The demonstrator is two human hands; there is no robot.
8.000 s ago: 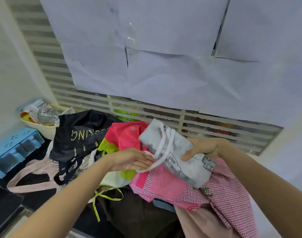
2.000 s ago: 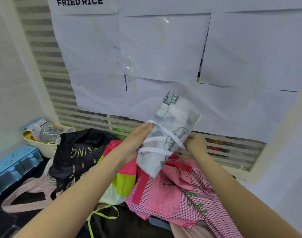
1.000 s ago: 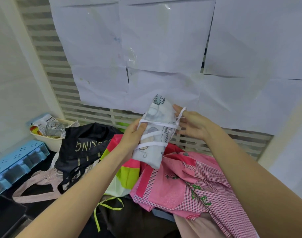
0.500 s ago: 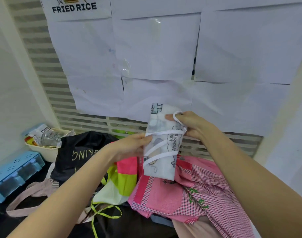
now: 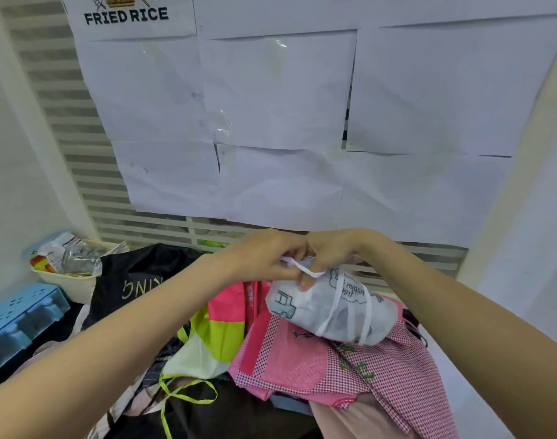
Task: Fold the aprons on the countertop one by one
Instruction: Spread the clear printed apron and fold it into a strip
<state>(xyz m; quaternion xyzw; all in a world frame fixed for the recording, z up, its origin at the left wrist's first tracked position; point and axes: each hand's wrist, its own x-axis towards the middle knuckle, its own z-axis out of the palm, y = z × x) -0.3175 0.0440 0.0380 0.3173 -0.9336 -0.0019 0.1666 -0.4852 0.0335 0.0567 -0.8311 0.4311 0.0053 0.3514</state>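
Note:
A white apron with cartoon prints (image 5: pixel 331 308) is rolled into a bundle and wound with its own white strap. It rests tilted on a pink checked apron (image 5: pixel 350 365). My left hand (image 5: pixel 264 258) pinches the strap's free end at the bundle's upper left end. My right hand (image 5: pixel 331 251) grips the same strap and the bundle's top right beside it, so the two hands touch. A black apron with gold lettering (image 5: pixel 137 280), a pink and lime apron (image 5: pixel 220 324) and other aprons lie heaped on the countertop.
A cream tub of packets and a glass (image 5: pixel 71 270) stands at the back left. A blue plastic box (image 5: pixel 20 315) sits in front of it. White paper sheets (image 5: pixel 270 122) cover a slatted window behind the pile. A white wall closes the right side.
The rolled white apron has come down from upright in the air to lying tilted on the pink checked apron. Both hands have closed together on the strap at its upper end.

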